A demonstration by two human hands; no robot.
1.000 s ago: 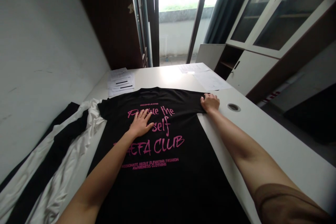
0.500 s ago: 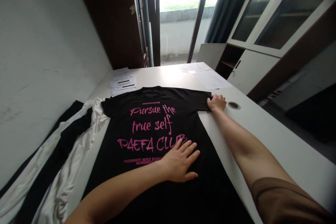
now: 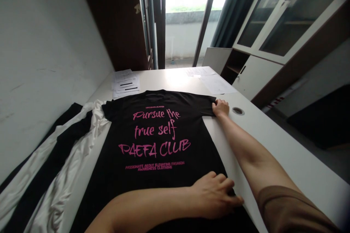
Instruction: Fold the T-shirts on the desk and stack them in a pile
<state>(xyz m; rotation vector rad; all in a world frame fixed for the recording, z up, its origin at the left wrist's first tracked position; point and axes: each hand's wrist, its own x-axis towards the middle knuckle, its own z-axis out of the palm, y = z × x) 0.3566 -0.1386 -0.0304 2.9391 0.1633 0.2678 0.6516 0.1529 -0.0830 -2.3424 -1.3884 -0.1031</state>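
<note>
A black T-shirt with pink lettering lies flat, front side up, its collar toward the far end of the white table. My right hand is closed on the end of the sleeve at the right. Lower down, my left hand reaches across the shirt to its right side edge. Its fingers are curled onto the fabric there, with the thumb nearest me; the fingertips are partly hidden.
White and black garments lie bunched along the left wall. Paper sheets sit at the far left, and more papers at the far right. A round cable hole is beside my right hand.
My left hand has slid right and toward me, from lying spread over the lettering to curling at the shirt's side edge. My right hand remains at the sleeve.
</note>
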